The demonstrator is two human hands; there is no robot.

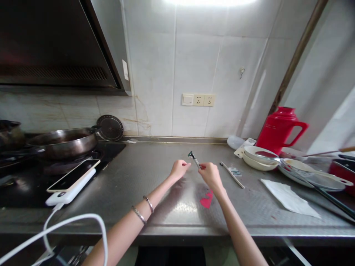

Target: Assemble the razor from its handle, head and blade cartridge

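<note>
My right hand (210,173) is closed round the handle of a safety razor (195,161). The razor's dark green head points up and to the left, raised over the steel counter. Just left of it is my left hand (180,169), its thumb and fingers pinched together and apart from the razor. Whether a small item sits in that pinch is hidden. To the right of my right hand lie a toothbrush (232,175) and a small packet of blades (235,171). Pink-red cut pieces (206,200) rest on the counter beside my right wrist.
A phone (74,176) on a white power bank (71,189) trails a cable at the left, by the stove with a steel pan (63,142). A red thermos jug (280,129), stacked bowls (260,162) and a white tissue (288,197) are at the right.
</note>
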